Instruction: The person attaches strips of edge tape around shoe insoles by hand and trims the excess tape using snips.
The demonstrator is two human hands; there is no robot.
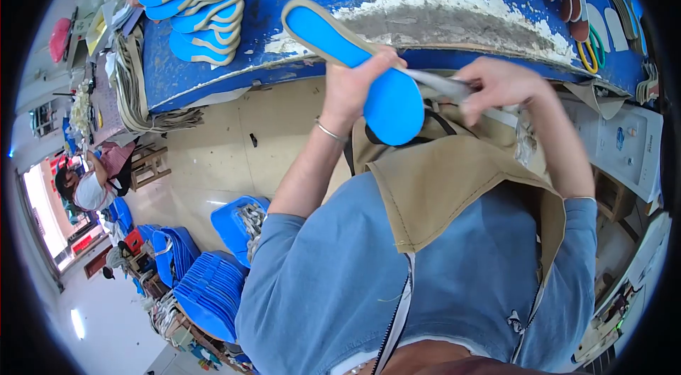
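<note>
A blue insole (pixel 369 70) with a tan edge binding is gripped mid-length by the left hand (pixel 358 87) above the table (pixel 454 20) edge, while a grey blade-like tool (pixel 440 83) is clasped in the right hand (pixel 496 84) against its edge — the edging work is judged partly done. Finished insoles are stacked in a pile (pixel 198 9) on the table; the long axis of the held one runs diagonally, the narrow end up-left, the broad end down-right.

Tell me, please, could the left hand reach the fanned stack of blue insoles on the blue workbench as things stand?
Probably not at once: the left hand is closed around a blue insole with tan edging, and the fanned stack of blue insoles lies well off to the side, though nothing blocks the way.
</note>
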